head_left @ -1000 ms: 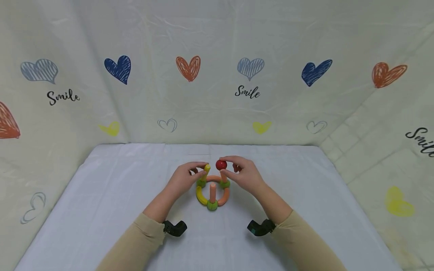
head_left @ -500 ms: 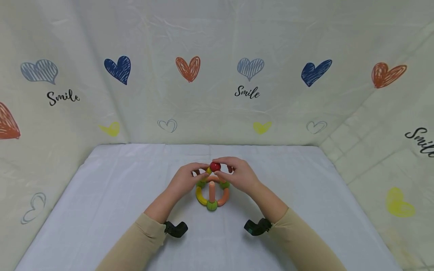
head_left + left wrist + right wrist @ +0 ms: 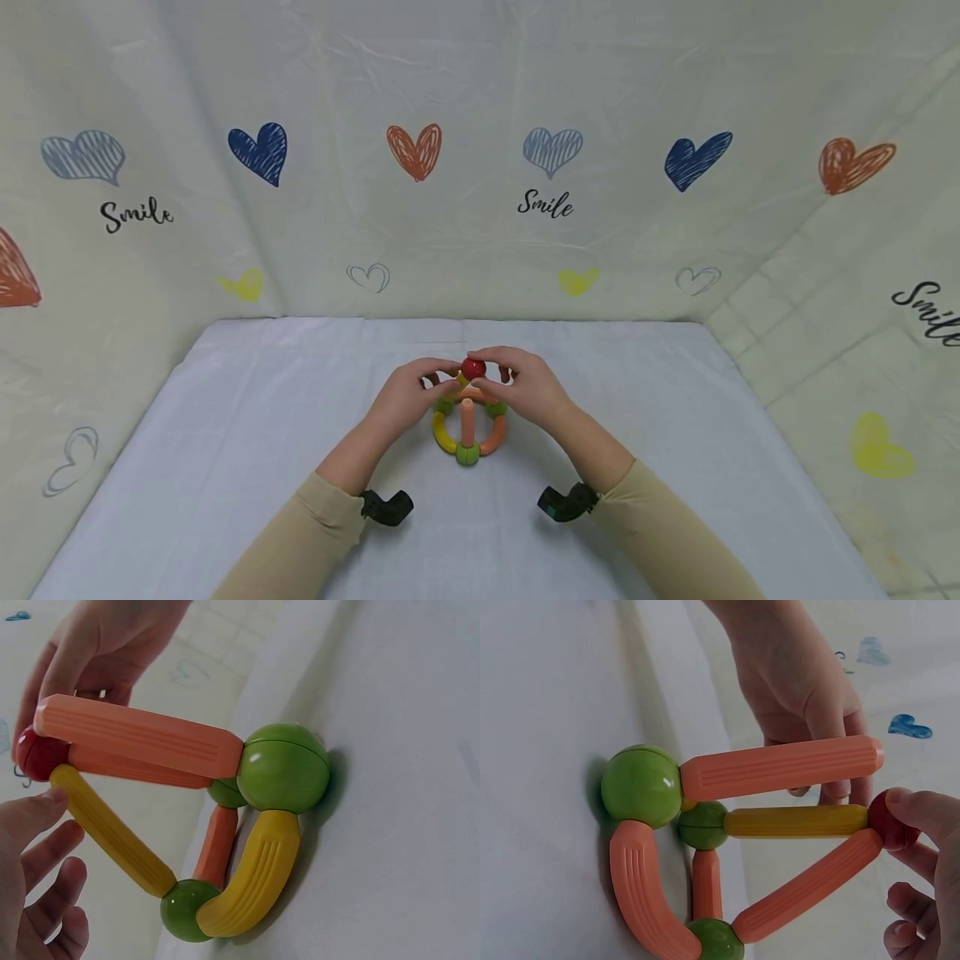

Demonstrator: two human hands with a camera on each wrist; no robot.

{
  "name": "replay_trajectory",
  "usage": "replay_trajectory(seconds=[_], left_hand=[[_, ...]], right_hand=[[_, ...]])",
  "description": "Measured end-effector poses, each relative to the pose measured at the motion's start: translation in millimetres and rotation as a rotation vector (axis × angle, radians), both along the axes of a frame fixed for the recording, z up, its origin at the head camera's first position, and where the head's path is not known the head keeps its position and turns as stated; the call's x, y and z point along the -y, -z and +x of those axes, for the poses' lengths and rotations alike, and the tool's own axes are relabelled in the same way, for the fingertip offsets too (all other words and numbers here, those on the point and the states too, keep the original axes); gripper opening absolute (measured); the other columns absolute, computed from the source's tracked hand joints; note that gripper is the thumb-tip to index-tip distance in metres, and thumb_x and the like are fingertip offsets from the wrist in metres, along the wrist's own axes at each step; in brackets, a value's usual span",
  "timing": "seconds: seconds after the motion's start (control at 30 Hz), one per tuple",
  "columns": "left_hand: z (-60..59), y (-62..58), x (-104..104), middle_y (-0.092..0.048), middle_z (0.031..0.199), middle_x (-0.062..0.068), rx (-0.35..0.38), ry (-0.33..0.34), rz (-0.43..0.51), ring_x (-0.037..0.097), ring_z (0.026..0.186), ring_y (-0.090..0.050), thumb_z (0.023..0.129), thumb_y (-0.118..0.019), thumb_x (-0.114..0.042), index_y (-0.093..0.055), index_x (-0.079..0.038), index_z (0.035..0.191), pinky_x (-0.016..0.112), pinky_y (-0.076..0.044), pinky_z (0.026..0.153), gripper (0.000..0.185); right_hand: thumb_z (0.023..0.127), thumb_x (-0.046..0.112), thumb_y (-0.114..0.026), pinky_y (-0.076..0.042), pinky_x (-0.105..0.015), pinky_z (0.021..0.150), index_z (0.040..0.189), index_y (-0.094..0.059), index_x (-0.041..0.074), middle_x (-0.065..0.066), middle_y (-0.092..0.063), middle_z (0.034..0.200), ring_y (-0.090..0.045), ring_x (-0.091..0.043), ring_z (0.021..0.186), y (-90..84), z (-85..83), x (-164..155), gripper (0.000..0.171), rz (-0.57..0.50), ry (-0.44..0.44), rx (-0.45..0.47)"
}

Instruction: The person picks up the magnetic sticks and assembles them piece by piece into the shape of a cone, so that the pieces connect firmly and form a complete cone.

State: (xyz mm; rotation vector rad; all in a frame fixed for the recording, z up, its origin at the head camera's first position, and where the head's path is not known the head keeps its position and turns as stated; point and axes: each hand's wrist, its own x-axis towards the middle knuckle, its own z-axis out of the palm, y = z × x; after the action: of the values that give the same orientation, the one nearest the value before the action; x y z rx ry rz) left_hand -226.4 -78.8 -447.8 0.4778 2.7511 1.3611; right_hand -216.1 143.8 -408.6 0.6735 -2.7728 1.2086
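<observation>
A ring of orange and yellow curved sticks (image 3: 442,435) joined by green balls (image 3: 467,454) lies on the table. Straight sticks rise from these balls. My left hand (image 3: 405,396) pinches the yellow straight stick (image 3: 112,829) near its upper end. With thumb and index finger, my right hand (image 3: 532,392) grips a red ball (image 3: 473,368), which sits against the top of that yellow stick. In the right wrist view, a slanting orange stick (image 3: 810,885) meets the ball too; whether it is joined is unclear. The front orange stick (image 3: 467,423) stands upright, its top apart from the ball.
A white cloth (image 3: 247,467) covers the table. Behind and beside it hangs a pale sheet (image 3: 465,67) printed with hearts and lettering. Black wrist cameras (image 3: 387,507) sit below both hands, over the cloth.
My right hand has moved left with the red ball, from above the right-hand orange stick to the top of the yellow one. The left hand stays nearly still on the yellow stick.
</observation>
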Motion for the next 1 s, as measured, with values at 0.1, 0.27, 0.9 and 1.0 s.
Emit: replay_trajectory(seconds=[0.1,0.27,0.9,1.0], left_hand=[[1.9,1.6,3,-0.067,0.11,-0.012,-0.009,-0.009,0.007,0.014,0.093,-0.058,0.091,-0.072,-0.037,-0.071,-0.028,0.122,0.032,-0.051,0.078,0.031],[8.0,2.9,9,-0.068,0.108,-0.012,-0.005,-0.019,0.015,0.015,0.092,-0.058,0.092,-0.072,-0.033,-0.073,-0.028,0.119,0.032,-0.051,0.078,0.028],[39.2,3.7,5,-0.067,0.099,-0.014,0.035,-0.013,0.093,0.017,0.085,-0.056,0.09,-0.075,-0.03,-0.075,-0.03,0.111,0.032,-0.049,0.07,0.022],[45.1,5.4,2,-0.066,0.094,-0.014,0.042,-0.022,0.115,0.015,0.086,-0.055,0.088,-0.076,-0.034,-0.074,-0.031,0.111,0.031,-0.049,0.07,0.023]], right_hand=[[0.09,0.027,-0.075,-0.048,-0.03,0.061,0.128,-0.068,0.024,0.01,-0.067,0.115,-0.052,-0.018,0.084,1.1,-0.2,1,0.039,0.0,-0.001,0.006],[0.09,0.026,-0.075,-0.048,-0.03,0.061,0.129,-0.068,0.022,0.008,-0.067,0.113,-0.053,-0.018,0.084,2.6,-0.7,1,0.039,0.0,0.003,-0.006],[0.091,0.026,-0.074,-0.048,-0.028,0.059,0.13,-0.067,0.023,0.007,-0.066,0.113,-0.053,-0.017,0.085,2.9,0.4,-1,0.04,-0.021,0.002,0.018],[0.091,0.026,-0.074,-0.048,-0.029,0.059,0.131,-0.067,0.024,0.008,-0.066,0.114,-0.053,-0.018,0.086,2.3,1.4,-1,0.041,-0.026,0.006,0.03]])
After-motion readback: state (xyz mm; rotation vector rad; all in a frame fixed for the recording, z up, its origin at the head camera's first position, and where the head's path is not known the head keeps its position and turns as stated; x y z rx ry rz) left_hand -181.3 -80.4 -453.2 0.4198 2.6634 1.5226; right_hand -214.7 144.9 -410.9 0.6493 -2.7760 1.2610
